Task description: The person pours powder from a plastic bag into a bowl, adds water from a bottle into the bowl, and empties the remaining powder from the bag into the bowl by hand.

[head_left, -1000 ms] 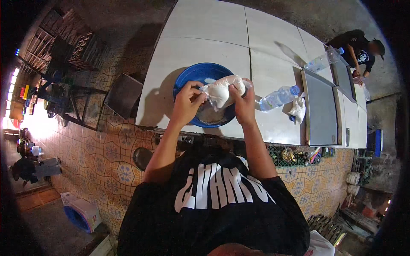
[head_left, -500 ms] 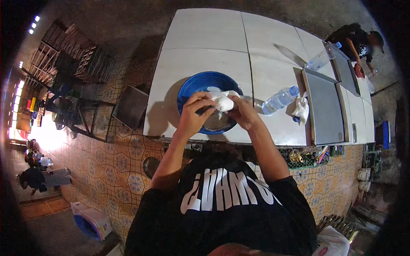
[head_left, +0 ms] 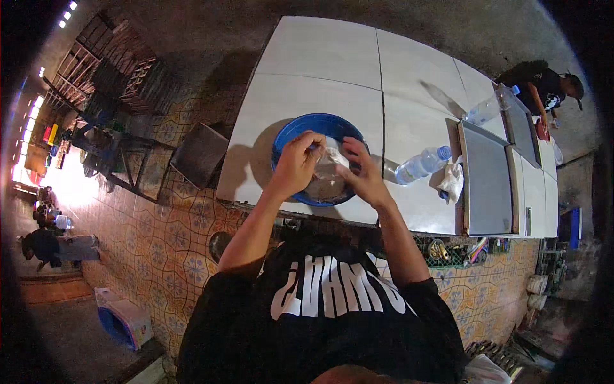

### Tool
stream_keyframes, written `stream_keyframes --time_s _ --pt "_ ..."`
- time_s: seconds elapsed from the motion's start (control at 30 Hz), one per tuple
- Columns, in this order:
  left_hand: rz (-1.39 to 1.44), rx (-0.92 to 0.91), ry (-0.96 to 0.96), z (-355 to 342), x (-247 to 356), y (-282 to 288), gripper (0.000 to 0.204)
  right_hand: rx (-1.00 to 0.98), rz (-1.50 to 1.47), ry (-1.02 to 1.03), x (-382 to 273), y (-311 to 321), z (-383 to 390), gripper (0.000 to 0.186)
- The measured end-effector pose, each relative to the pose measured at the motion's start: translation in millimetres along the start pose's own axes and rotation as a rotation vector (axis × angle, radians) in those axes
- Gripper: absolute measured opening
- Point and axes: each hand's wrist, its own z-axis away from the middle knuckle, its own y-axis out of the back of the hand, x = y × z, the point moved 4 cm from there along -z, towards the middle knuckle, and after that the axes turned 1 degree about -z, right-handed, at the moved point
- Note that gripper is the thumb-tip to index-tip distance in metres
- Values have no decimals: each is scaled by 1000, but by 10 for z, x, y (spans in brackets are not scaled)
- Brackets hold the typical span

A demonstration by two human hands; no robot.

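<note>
A blue round basin [head_left: 286,132] stands on the white tiled table, with greyish contents at its bottom. Over it is a crumpled white bag [head_left: 334,155], thin and plastic-looking. My left hand [head_left: 298,165] pinches the bag's left edge, its fingertips curled together. My right hand [head_left: 366,173] is at the bag's right side with thumb and fingers spread apart. Its thumb tip lies close to the bag; whether it touches is unclear. What the bag holds cannot be made out.
Right of the basin lies a clear plastic bottle [head_left: 422,165], beside a small white bag [head_left: 452,182]. Farther right are a grey tray [head_left: 489,182] and another bottle [head_left: 489,107]. Another person [head_left: 543,89] works at the far right end. A dark board [head_left: 199,157] stands left of the table.
The white bag has gone from a rounded bundle between both hands to a looser, flatter shape. My right hand's fingers have spread away from it. The whole view has shifted slightly.
</note>
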Motion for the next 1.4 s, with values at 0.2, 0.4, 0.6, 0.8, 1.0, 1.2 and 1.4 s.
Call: stream_keyframes --time_s 0.2,0.4,0.6,0.8,1.0,1.2,1.4 --pt "47 -19 35 33 -16 -96 13 -253 3 72 -71 -140 -70 49" --pt "-37 -80 58 12 44 -28 12 -334 -71 1 -123 -125 -6 48" --pt "-57 -94 23 58 85 -50 17 -346 -181 46 -79 -133 13 42" --pt "-164 -54 85 89 51 -95 22 -295 -138 -3 -175 -86 57 38" --pt "-191 -116 34 103 -156 -181 16 -163 269 106 -104 -25 18 46" --pt "-177 -151 103 131 -299 -266 18 -138 375 -18 -41 7 -25 44" --pt "-100 -141 109 181 -390 -293 19 -109 511 -16 -28 -28 -90 38"
